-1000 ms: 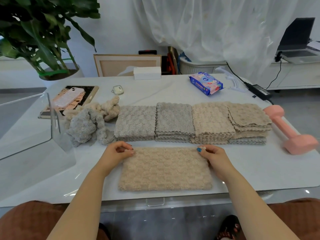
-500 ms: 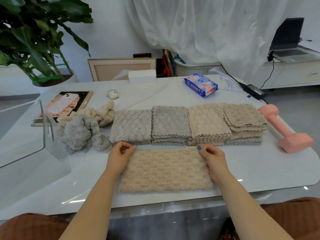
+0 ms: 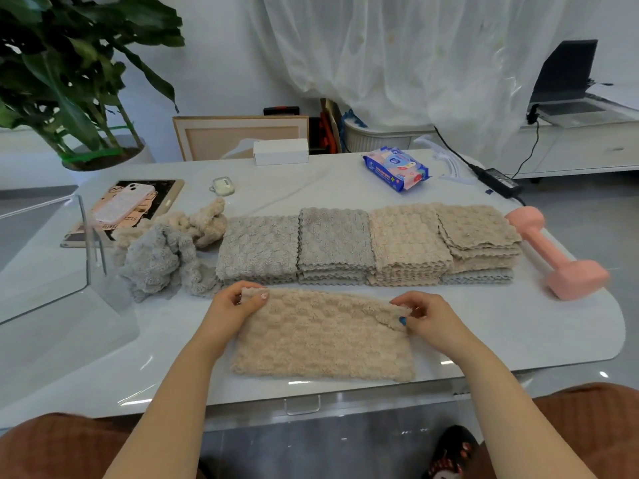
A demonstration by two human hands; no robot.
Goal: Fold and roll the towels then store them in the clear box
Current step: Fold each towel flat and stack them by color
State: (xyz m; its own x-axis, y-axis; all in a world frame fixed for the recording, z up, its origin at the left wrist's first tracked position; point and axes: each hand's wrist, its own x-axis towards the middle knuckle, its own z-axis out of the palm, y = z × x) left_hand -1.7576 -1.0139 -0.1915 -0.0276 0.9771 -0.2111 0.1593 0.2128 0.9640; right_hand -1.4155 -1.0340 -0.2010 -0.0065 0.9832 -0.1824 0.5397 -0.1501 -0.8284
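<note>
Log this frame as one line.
phase: folding | left hand: pinches beige towel far-left corner | right hand: pinches far-right corner, raised | clear box: at left

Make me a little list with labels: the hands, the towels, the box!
left hand: pinches beige towel's far left corner
right hand: pinches its far right corner, slightly lifted
beige towel: spread out, nearest the person
folded stacks: four in a row behind it
crumpled towels: left of the stacks
clear box: far left
pink dumbbell: right of the stacks
</note>
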